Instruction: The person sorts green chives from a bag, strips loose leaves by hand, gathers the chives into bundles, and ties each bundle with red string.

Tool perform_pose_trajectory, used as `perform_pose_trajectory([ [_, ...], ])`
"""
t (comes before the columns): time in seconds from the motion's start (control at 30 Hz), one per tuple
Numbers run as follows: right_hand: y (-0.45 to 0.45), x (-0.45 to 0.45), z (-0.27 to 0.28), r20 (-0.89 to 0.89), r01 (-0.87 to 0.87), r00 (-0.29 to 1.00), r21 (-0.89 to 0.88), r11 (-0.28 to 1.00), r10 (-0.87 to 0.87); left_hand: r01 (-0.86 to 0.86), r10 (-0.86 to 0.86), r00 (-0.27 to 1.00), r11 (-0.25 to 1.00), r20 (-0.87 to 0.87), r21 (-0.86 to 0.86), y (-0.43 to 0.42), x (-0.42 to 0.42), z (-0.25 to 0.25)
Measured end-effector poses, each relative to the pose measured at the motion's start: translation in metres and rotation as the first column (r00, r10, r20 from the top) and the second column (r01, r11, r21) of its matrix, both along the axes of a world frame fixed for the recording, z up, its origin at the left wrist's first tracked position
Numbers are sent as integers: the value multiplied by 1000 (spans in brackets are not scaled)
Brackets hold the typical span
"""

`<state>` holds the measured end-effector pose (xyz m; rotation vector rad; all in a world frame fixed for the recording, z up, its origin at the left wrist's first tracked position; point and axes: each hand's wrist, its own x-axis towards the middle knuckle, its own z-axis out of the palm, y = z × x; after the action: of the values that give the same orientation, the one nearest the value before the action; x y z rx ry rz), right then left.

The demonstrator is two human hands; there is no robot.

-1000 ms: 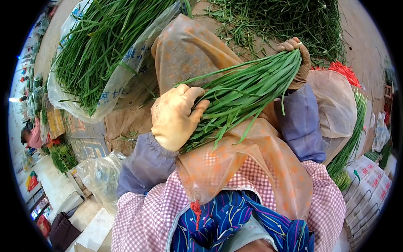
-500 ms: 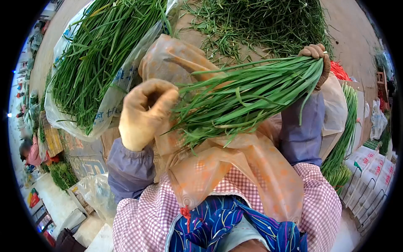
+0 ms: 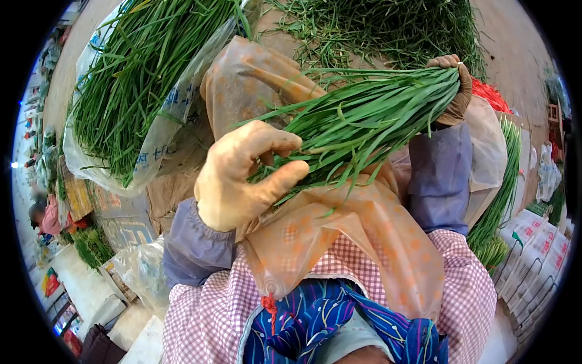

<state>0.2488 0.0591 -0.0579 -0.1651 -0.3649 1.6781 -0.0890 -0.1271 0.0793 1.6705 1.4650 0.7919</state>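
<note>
A long bundle of green leaves (image 3: 376, 112) stretches across my lap, its gathered end at the right and its loose tips fanned out to the left. My right hand (image 3: 451, 91), in a brownish glove, is closed around the gathered end. At the leaf tips is my left hand (image 3: 251, 173), in a pale yellow glove stained brown. Its thumb and fingers are apart, with some leaves behind and beside them. Translucent orange-spotted plastic (image 3: 345, 227) covers my lap beneath the bundle.
A plastic bag (image 3: 145, 161) full of long green leaves lies at the upper left. Loose greens (image 3: 388, 30) are heaped at the top. Red strips (image 3: 491, 96) and another bundle (image 3: 500, 182) lie at the right. A person in pink (image 3: 50, 218) is at the far left.
My left hand pulled leftward off the leaves, then came back to their tips with its fingers apart. My right hand moved right with the bundle, then slightly back and up.
</note>
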Motion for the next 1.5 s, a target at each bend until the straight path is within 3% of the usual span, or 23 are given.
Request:
perform_pose_trajectory([
  [0.07,0,0,-2,-1,-3,1000,-20,1000,3,50,-44,997,995,-67,87,2,7,-8],
  [0.17,-2,-6,-3,28,18,999,-52,998,-17,154,-60,944,950,-325,271,8,16,-18],
  [0.3,-6,-13,-1,32,19,999,-103,994,-16,222,-105,913,938,-395,264,14,23,-31],
  [0.33,-6,-14,-1,40,28,999,-104,994,-24,222,-115,930,933,-351,284,16,22,-37],
  [0.43,-5,-10,0,15,-23,1000,-63,998,24,139,-151,983,983,99,122,17,19,-41],
  [0.47,-5,-9,0,7,-37,999,-52,998,37,85,-50,934,993,354,-84,14,15,-36],
  [0.5,-5,-7,-1,-2,-52,999,-43,998,52,-1,94,862,983,499,-184,13,13,-23],
  [0.57,-5,-5,0,-14,-36,999,-38,999,36,-256,295,624,952,724,-167,13,2,-32],
  [0.67,-8,-10,5,9,18,1000,-52,998,-18,-259,248,884,965,395,-26,12,-11,-27],
  [0.73,-5,-10,-2,-17,-21,1000,-49,999,21,-23,19,978,1000,210,20,19,-2,-25],
  [0.77,-3,-10,-5,-30,-42,999,-45,998,41,97,-100,989,995,111,26,24,5,-25],
  [0.83,-4,-13,-7,-15,-46,999,-42,998,46,294,-232,945,913,-232,283,38,18,-26],
  [1.0,-9,-18,-2,12,-17,1000,-65,998,18,373,-262,904,871,-339,319,56,29,-51],
  [1.13,-6,-15,-11,75,1,997,-97,995,6,309,-319,948,919,0,246,59,14,-60],
  [1.2,-5,-17,-14,71,-17,997,-131,991,27,154,-174,937,984,304,89,54,9,-51],
  [1.27,-8,-23,-14,68,-40,996,-159,987,51,17,11,845,999,534,-48,52,12,-46],
  [1.37,-8,-27,-13,91,-26,995,-161,987,41,70,33,801,986,597,-148,49,8,-37],
  [1.4,-8,-27,-12,111,-18,993,-171,985,37,107,-32,774,991,633,-81,49,9,-41],
  [1.5,-5,-19,-19,68,-71,993,-294,953,94,5,-32,822,999,569,49,46,-2,-43],
])
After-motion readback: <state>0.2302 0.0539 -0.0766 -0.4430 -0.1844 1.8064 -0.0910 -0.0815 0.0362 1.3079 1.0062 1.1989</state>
